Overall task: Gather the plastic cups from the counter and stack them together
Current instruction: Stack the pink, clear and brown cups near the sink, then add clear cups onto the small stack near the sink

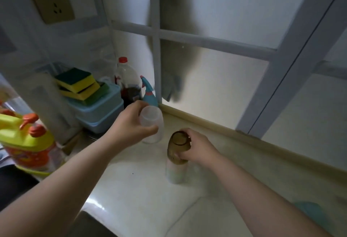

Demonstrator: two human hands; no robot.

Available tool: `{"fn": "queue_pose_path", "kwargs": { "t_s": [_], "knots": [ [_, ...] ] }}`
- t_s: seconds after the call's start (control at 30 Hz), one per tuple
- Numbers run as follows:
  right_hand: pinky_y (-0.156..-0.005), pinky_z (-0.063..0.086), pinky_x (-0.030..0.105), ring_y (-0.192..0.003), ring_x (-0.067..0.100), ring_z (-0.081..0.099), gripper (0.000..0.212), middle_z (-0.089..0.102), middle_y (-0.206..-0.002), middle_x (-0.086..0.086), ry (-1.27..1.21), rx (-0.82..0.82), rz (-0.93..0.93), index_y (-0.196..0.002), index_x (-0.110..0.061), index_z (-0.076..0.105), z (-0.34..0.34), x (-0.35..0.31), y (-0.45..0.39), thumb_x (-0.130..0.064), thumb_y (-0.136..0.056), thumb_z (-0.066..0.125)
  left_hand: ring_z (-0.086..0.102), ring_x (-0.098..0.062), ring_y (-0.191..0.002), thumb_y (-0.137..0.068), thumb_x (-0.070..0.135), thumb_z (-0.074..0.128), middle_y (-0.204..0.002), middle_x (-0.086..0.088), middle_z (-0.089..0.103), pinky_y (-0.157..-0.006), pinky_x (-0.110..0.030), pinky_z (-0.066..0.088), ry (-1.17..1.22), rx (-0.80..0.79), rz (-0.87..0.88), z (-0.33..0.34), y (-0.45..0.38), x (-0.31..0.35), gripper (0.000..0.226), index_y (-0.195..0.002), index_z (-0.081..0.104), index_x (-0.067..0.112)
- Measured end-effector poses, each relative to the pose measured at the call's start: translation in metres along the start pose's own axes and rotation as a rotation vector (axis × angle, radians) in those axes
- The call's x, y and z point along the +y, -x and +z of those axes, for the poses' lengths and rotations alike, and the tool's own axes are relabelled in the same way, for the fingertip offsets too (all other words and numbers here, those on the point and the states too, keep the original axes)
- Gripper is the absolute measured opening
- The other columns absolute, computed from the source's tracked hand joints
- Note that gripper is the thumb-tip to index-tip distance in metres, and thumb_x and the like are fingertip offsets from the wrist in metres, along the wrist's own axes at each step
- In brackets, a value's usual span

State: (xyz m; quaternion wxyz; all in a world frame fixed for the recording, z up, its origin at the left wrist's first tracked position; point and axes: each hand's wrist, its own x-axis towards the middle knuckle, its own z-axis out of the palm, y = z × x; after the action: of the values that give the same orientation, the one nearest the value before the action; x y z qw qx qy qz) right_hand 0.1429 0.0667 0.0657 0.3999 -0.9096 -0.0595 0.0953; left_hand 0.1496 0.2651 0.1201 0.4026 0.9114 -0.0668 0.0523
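Note:
My left hand (131, 124) grips a clear frosted plastic cup (153, 122) that stands upside down on the pale counter (142, 190) near the window. My right hand (197, 146) holds a brown translucent cup (177, 145), also bottom up, which sits on top of a pale pink and greenish cup stack (174, 173) standing on the counter. The two hands are close together, the clear cup just left of and behind the brown one.
Behind the left hand stand a teal spray bottle (149, 92), a red-capped bottle (125, 81) and a blue box (101, 109) topped with yellow-green sponges (78, 83). A yellow detergent jug (24, 139) is at the left. The window sill (234, 135) runs along the right.

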Motion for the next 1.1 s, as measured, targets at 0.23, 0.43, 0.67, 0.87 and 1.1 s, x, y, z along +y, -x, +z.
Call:
{"fn": "queue_pose_path", "kwargs": {
  "t_s": [0.23,0.43,0.67,0.87,1.1],
  "knots": [
    [-0.087,0.041,0.022,-0.117,0.014,0.052,0.073,0.056,-0.13,-0.003,-0.042,-0.018,0.029,-0.132,-0.025,0.044,0.013,0.013,-0.004,-0.023,-0.067,0.079,0.052,-0.006,-0.091,-0.069,0.028,0.076,-0.098,0.015,0.049,-0.067,-0.014,0.041,0.014,-0.024,0.016,0.001,0.001,-0.004,0.053,-0.111,0.045,0.031],
    [-0.088,0.041,0.023,-0.114,0.014,0.051,0.07,0.051,-0.132,-0.001,-0.004,0.107,0.09,-0.134,-0.022,0.041,-0.011,0.043,0.023,-0.032,-0.073,0.074,0.052,-0.013,-0.101,-0.071,0.027,0.075,-0.11,0.008,0.05,-0.072,-0.018,0.045,0.12,-0.091,0.122,0.021,-0.008,0.04,0.055,-0.118,0.047,0.024],
    [-0.102,0.034,0.025,-0.122,0.023,0.045,0.054,0.051,-0.13,0.009,0.174,0.386,0.272,-0.128,-0.012,0.048,-0.061,0.118,0.1,-0.025,-0.079,0.066,0.056,-0.017,-0.098,-0.068,0.03,0.077,-0.109,0.006,0.055,-0.078,-0.032,0.051,0.174,-0.274,0.228,0.102,-0.009,0.097,0.053,-0.111,0.046,0.029],
    [-0.111,0.024,0.034,-0.135,0.032,0.026,0.073,0.032,-0.145,0.014,0.333,0.537,0.676,-0.136,-0.013,0.033,-0.088,0.194,0.151,-0.03,-0.074,0.068,0.056,-0.015,-0.096,-0.068,0.027,0.077,-0.105,0.006,0.057,-0.08,-0.032,0.05,0.173,-0.425,0.238,0.165,0.009,0.116,0.048,-0.107,0.049,0.027],
    [-0.099,0.04,0.036,-0.12,0.04,0.046,0.068,0.039,-0.133,0.024,0.138,0.448,0.898,-0.134,-0.004,0.032,-0.082,0.238,0.166,-0.02,-0.078,0.067,0.055,-0.015,-0.101,-0.068,0.031,0.077,-0.111,0.004,0.057,-0.084,-0.034,0.051,0.144,-0.439,0.221,0.174,0.01,0.107,0.052,-0.111,0.048,0.028]
  ]
}}
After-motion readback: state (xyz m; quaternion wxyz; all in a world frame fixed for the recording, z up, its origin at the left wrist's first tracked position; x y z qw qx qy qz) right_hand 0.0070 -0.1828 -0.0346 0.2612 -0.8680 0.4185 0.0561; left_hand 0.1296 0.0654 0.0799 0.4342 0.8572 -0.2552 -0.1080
